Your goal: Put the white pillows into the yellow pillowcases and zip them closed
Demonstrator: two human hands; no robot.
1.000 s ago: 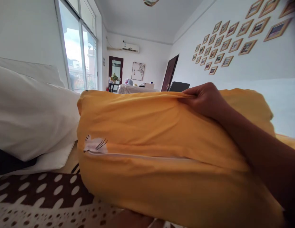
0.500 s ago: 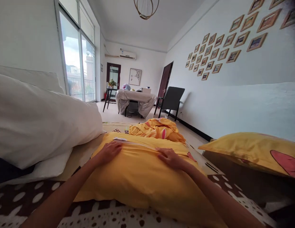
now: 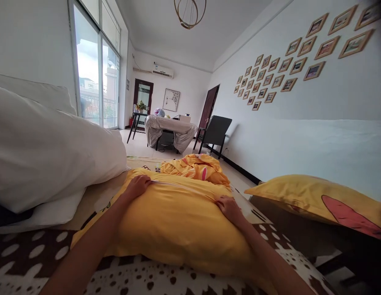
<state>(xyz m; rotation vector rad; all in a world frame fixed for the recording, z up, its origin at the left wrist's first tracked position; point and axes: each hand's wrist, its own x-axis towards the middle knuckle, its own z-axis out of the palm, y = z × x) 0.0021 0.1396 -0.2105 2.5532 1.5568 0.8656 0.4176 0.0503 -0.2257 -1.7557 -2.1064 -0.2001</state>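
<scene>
In front of me a plump pillow in a yellow pillowcase [image 3: 178,229] lies flat on the bed. A thin white line [image 3: 184,188], a zip or a gap in the cloth, runs along its far side between my hands. My left hand [image 3: 138,186] is closed on the pillowcase at the left end of that line, fingertips partly hidden. At the right end my right hand [image 3: 230,208] has its fingers curled into the yellow cloth. Just beyond the pillow lies a crumpled heap of orange-yellow printed fabric [image 3: 198,168].
White pillows [image 3: 55,143] are piled at the left. Another yellow pillow [image 3: 298,190] with a pink patch rests at the right. A brown-and-white patterned sheet [image 3: 153,278] covers the bed. Farther off stand a dark chair [image 3: 218,130] and a covered table [image 3: 172,125].
My hands have moved farther apart along the pillow's far edge. Their fingers, flatter before, are now curled on the cloth, and the white line looks straighter. The view has shifted slightly right.
</scene>
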